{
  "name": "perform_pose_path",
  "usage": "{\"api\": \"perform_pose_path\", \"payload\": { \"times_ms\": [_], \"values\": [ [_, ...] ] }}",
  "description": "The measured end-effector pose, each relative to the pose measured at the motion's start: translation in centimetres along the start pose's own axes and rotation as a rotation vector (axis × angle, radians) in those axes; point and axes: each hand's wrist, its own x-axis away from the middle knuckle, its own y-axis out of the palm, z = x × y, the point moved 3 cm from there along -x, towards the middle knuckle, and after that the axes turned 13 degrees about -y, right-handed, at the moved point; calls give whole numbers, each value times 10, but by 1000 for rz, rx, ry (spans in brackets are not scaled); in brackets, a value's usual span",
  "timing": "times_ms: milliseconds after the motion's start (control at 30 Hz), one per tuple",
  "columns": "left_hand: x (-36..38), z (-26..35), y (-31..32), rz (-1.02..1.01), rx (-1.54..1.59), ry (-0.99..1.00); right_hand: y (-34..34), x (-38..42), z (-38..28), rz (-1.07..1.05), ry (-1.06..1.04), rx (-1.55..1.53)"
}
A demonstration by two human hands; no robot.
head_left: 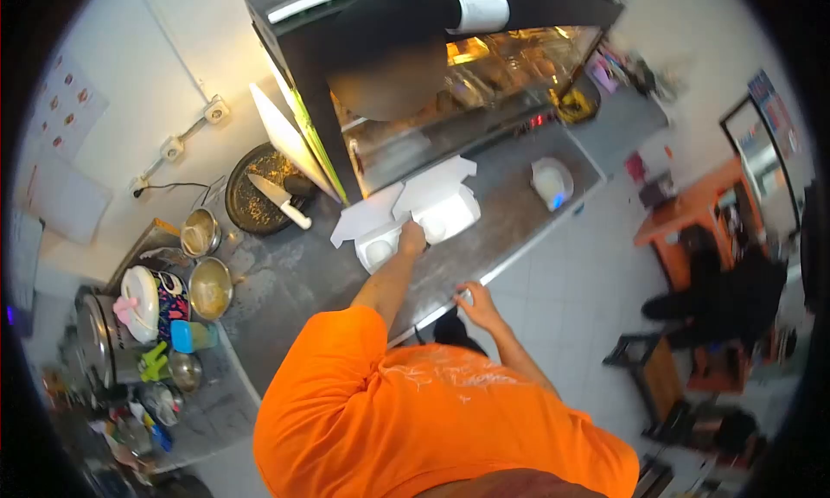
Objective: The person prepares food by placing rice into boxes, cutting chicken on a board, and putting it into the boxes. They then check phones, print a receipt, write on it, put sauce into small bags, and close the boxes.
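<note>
My left hand point(413, 237) reaches between two open white takeout boxes on the metal counter, its fingers curled closed; whatever they grip is hidden. The left box point(376, 252) has its lid folded back and a round white cup inside. In the right box point(450, 219), also open, a similar round white cup shows. My right hand point(475, 303) is at the counter's front edge, thumb and fingers apart, with nothing visible in it.
A lit glass display case point(497, 70) stands behind the boxes. A white-handled knife point(278, 200) rests on a dark round board point(251, 206). Metal bowls point(211, 288) are at left, and a white bowl point(550, 182) is at right. An orange desk point(692, 213) stands beyond the counter.
</note>
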Motion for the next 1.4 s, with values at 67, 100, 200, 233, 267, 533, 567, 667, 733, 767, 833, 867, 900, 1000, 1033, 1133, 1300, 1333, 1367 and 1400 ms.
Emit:
{"api": "perform_pose_path", "payload": {
  "times_ms": [67, 100, 200, 233, 267, 533, 567, 667, 733, 767, 833, 867, 900, 1000, 1033, 1133, 1300, 1333, 1367, 1400],
  "values": [
    [-47, 23, 3, -18, 122, -75, -27, -24, 19, -51, -44, -36],
    [-62, 29, 11, -42, 183, -94, -40, -35, 25, -57, -43, -27],
    [-71, 27, 15, -101, 337, -65, -61, -69, 37, -116, -53, -82],
    [-44, 37, -16, -34, -86, 147, -67, -80, 38, -129, -45, -132],
    [0, 32, -59, 41, 88, 4, -64, -93, 40, -183, -23, -174],
    [316, -202, -228, 1072, 436, -479, 41, -163, -40, -1052, -169, -18],
    [353, -260, -232, 1268, 350, -624, 58, -167, -76, -1103, -253, 0],
    [468, -434, -255, 1505, 287, -913, 121, -175, -150, -1212, -453, 69],
    [535, -555, -259, 1383, 308, -1252, 161, -175, -183, -1164, -577, 103],
    [563, -620, -251, 1269, 271, -1441, 182, -175, -202, -1130, -639, 122],
    [602, -784, -199, 1020, 69, -1662, 223, -164, -240, -1052, -510, 18],
    [613, -780, -224, 1031, 224, -1752, 249, -153, -227, -993, -468, -82],
    [623, -763, -236, 1024, 391, -1840, 274, -141, -215, -968, -519, -127],
    [631, -851, -205, 932, 205, -1849, 332, -110, -227, -1035, -592, -75],
    [632, -866, -209, 889, 286, -1845, 342, -93, -243, -1083, -587, -25],
    [632, -897, -207, 860, 518, -1744, 369, -75, -310, -1146, -701, -79],
    [647, -875, -226, 1043, 291, -1528, 422, -83, -428, -1187, -746, -71],
    [649, -870, -221, 971, 247, -1560, 429, -79, -451, -1219, -690, -96],
    [647, -872, -220, 917, 206, -1586, 439, -80, -475, -1239, -648, -118],
    [644, -879, -226, 891, 204, -1598, 449, -82, -495, -1254, -616, -139]
  ]
}}
